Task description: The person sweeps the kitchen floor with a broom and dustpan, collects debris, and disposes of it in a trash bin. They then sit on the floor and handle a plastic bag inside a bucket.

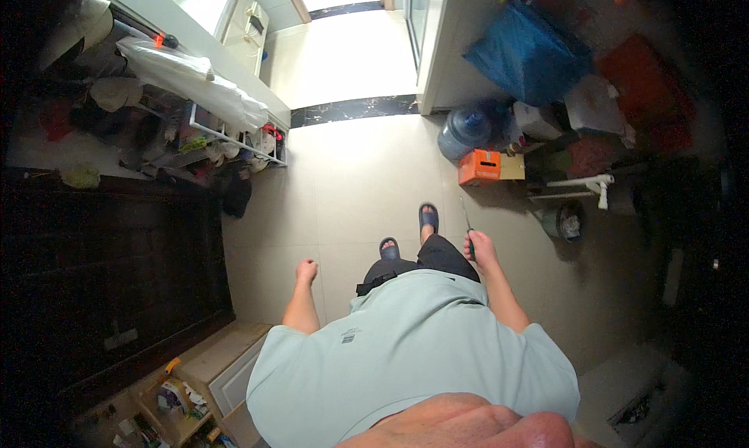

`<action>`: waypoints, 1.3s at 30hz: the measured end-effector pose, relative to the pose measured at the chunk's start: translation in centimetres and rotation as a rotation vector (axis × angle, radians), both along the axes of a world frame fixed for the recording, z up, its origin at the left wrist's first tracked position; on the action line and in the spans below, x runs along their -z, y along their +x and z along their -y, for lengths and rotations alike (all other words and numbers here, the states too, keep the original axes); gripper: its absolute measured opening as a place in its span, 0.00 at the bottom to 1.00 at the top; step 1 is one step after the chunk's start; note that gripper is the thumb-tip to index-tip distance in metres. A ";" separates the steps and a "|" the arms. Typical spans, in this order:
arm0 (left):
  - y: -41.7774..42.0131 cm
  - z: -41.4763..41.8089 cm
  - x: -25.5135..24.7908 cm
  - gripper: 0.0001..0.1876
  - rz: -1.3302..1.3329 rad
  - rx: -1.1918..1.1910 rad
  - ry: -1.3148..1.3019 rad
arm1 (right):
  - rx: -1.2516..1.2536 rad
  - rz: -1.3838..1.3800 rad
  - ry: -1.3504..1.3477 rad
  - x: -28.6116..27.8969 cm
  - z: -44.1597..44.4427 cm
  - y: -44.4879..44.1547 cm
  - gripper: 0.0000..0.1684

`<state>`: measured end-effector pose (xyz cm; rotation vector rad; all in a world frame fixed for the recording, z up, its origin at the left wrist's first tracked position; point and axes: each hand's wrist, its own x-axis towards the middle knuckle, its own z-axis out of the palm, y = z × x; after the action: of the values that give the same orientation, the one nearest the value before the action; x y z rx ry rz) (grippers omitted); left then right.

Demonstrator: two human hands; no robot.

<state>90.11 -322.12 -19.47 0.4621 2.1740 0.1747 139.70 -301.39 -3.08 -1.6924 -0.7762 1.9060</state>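
Note:
Held out at the right side of my body, my right hand (pixel 482 250) grips the dark green handle of a screwdriver (pixel 466 217). Its thin metal shaft points away from me, over the tiled floor. My left hand (pixel 306 271) hangs at my left side with curled fingers, and no object shows in it. Between the hands are my dark shorts and my feet in dark blue slides (pixel 429 217), the right foot farther forward than the left.
Ahead is a doorway with a black marble threshold (pixel 363 110). A water jug (pixel 465 133) and an orange box (pixel 480 167) stand at right, near a waste bin (pixel 564 223). A white rack (pixel 234 141) with shoes is at left, a wooden cabinet (pixel 225 348) at lower left.

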 end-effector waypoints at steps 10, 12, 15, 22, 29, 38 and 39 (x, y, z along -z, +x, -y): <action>6.6 -14.5 -3.0 0.21 0.034 0.430 -0.004 | -0.089 -0.012 0.037 4.1 -17.5 -5.7 0.09; 6.0 -17.2 -4.5 0.22 0.019 0.413 -0.029 | -0.141 -0.074 0.149 3.7 -22.4 -7.2 0.08; 4.9 -19.6 -5.2 0.22 -0.005 0.324 -0.039 | -0.225 0.012 0.216 -1.0 -29.4 -10.5 0.09; 1.9 -27.0 -6.1 0.23 -0.043 0.421 0.024 | -0.057 -0.100 0.256 -0.5 -35.7 -9.6 0.10; -4.5 -31.3 -4.0 0.21 0.131 0.710 -0.033 | 0.241 -0.038 0.204 1.8 -25.9 -7.2 0.10; -9.8 -43.6 3.0 0.16 -0.042 1.204 -0.102 | 0.937 0.070 0.108 1.8 -2.0 -6.2 0.05; -8.4 -44.7 3.1 0.15 -0.073 1.327 -0.086 | 1.016 0.061 0.093 1.8 0.7 -6.6 0.04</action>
<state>81.69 -277.38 -22.58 1.7212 1.5197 -0.6604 133.09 -302.11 -4.89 -1.6140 0.0356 1.0848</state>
